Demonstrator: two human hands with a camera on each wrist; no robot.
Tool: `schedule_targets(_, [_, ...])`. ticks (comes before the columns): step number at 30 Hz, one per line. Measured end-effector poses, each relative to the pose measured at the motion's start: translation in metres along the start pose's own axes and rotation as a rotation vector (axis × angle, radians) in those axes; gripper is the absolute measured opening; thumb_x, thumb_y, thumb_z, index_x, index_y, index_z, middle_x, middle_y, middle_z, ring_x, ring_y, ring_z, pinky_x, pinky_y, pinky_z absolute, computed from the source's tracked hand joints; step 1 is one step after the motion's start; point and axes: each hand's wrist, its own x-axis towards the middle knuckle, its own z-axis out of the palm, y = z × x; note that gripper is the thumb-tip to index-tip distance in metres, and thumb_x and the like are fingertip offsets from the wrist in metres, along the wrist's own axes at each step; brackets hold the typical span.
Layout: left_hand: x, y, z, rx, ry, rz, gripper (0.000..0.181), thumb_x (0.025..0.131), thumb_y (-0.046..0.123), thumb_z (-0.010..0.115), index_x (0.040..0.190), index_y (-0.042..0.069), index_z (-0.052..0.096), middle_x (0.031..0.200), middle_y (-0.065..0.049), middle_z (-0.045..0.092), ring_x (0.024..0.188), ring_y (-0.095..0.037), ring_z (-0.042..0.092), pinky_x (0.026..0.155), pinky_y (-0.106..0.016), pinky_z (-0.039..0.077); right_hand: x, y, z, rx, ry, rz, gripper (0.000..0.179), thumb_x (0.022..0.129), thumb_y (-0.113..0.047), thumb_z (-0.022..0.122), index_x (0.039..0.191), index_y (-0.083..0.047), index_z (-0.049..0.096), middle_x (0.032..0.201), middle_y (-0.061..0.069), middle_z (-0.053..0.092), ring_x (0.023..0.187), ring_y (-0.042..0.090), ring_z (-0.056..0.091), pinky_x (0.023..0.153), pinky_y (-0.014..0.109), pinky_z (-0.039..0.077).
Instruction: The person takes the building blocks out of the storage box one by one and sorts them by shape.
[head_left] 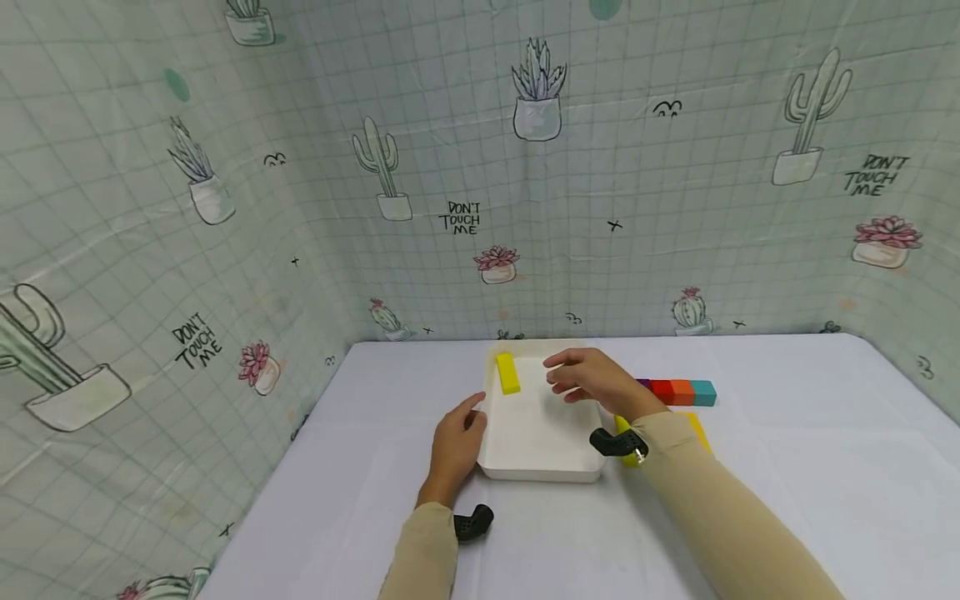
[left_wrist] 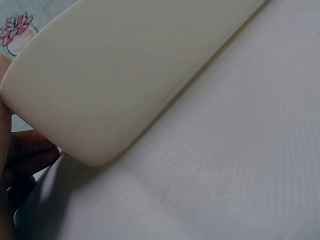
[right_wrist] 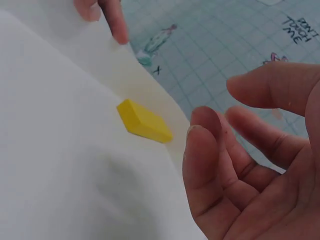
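A white rectangular tray (head_left: 540, 454) lies on the table with a yellow block (head_left: 507, 373) inside, near its far left corner. In the right wrist view the same yellow block (right_wrist: 142, 122) lies against the tray's side wall. My left hand (head_left: 457, 440) is at the tray's left side, its fingertips at the rim. The left wrist view shows the tray's outer wall (left_wrist: 125, 75) close up, with fingers beside it. Over the tray's right part hovers my right hand (head_left: 592, 377), its fingers loosely bent and apart from the thumb, holding nothing.
Right of the tray is a row of coloured blocks: purple, red (head_left: 662, 392), orange (head_left: 682, 392) and teal (head_left: 703, 393). Yellow things (head_left: 700, 431) lie partly hidden behind my right wrist and sleeve. A patterned cloth (head_left: 585, 183) hangs behind the white table (head_left: 405, 383).
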Motion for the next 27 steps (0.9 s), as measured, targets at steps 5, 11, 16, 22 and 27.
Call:
schedule_targets(5, [0.001, 0.0, 0.002, 0.0, -0.009, 0.016, 0.039, 0.101, 0.023, 0.056, 0.139, 0.022, 0.062, 0.106, -0.001, 0.067, 0.096, -0.019, 0.058, 0.092, -0.045, 0.049, 0.012, -0.002, 0.012, 0.01, 0.021, 0.004, 0.045, 0.096, -0.019, 0.064, 0.136, 0.001, 0.056, 0.128, 0.023, 0.061, 0.109, 0.036, 0.063, 0.086, 0.036, 0.056])
schedule_targets(11, [0.001, -0.002, 0.0, 0.014, 0.003, 0.016, 0.038, 0.101, 0.023, 0.056, 0.138, 0.022, 0.063, 0.104, 0.0, 0.067, 0.095, -0.018, 0.057, 0.092, -0.045, 0.049, 0.03, 0.0, 0.034, 0.009, 0.038, 0.026, 0.042, 0.096, -0.02, 0.063, 0.134, -0.002, 0.059, 0.13, 0.016, 0.06, 0.11, 0.031, 0.062, 0.087, 0.036, 0.056])
schedule_targets(16, [0.004, -0.001, -0.002, 0.01, -0.002, 0.015, 0.038, 0.101, 0.023, 0.057, 0.138, 0.023, 0.063, 0.105, 0.0, 0.067, 0.095, -0.017, 0.058, 0.092, -0.044, 0.049, 0.044, 0.0, 0.043, 0.041, 0.09, 0.049, 0.04, 0.097, -0.019, 0.063, 0.133, -0.002, 0.059, 0.131, 0.016, 0.059, 0.111, 0.03, 0.061, 0.087, 0.035, 0.056])
schedule_targets(22, [0.01, 0.001, 0.0, 0.007, -0.001, 0.044, 0.038, 0.101, 0.023, 0.056, 0.138, 0.023, 0.063, 0.105, 0.001, 0.067, 0.094, -0.016, 0.057, 0.09, -0.042, 0.049, 0.062, 0.003, 0.043, -0.026, 0.152, 0.07, 0.042, 0.096, -0.02, 0.064, 0.133, -0.002, 0.06, 0.123, 0.015, 0.064, 0.105, 0.027, 0.062, 0.083, 0.032, 0.056])
schedule_targets(27, [0.003, -0.004, 0.001, 0.009, 0.011, 0.042, 0.037, 0.101, 0.022, 0.057, 0.137, 0.022, 0.064, 0.103, 0.002, 0.067, 0.093, -0.015, 0.057, 0.087, -0.042, 0.049, 0.072, 0.013, 0.054, -0.151, 0.174, 0.085, 0.04, 0.093, -0.021, 0.068, 0.127, -0.002, 0.063, 0.113, 0.014, 0.066, 0.096, 0.026, 0.061, 0.075, 0.029, 0.055])
